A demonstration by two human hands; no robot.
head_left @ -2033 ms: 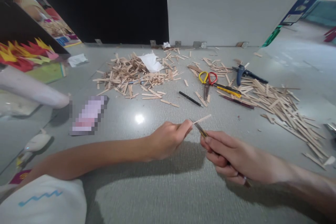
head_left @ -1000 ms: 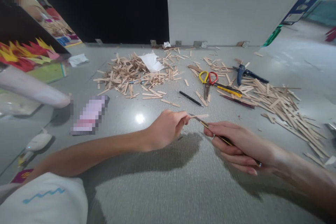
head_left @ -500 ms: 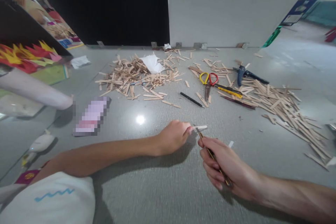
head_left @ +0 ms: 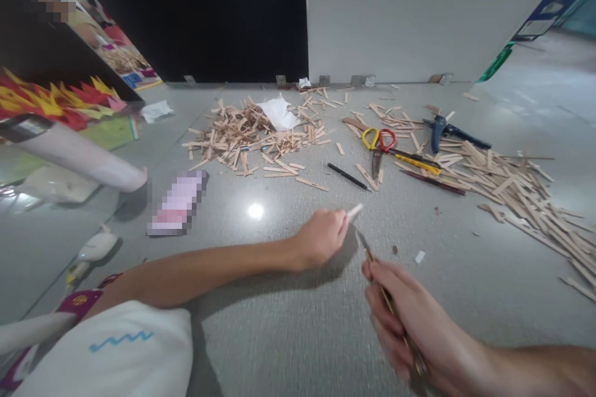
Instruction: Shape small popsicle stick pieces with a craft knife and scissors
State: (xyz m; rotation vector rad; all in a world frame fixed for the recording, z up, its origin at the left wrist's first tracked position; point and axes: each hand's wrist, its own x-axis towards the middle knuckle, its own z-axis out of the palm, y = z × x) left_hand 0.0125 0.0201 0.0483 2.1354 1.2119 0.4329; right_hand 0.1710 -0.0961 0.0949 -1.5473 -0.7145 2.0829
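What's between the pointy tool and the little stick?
Nothing visible: the pointed tool in the right hand is apart from the pale stick in the left hand, with only grey tabletop showing between.

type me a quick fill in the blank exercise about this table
1. The left hand pinches a wooden stick, and the right hand grips a craft knife by its ____.
2. The scissors have one red finger loop and one ____ loop.
3. The crumpled paper on the pile of wood pieces is ____.
4. The slim pen-like tool beside the scissors is ____.

Missing words: handle; yellow; white; black
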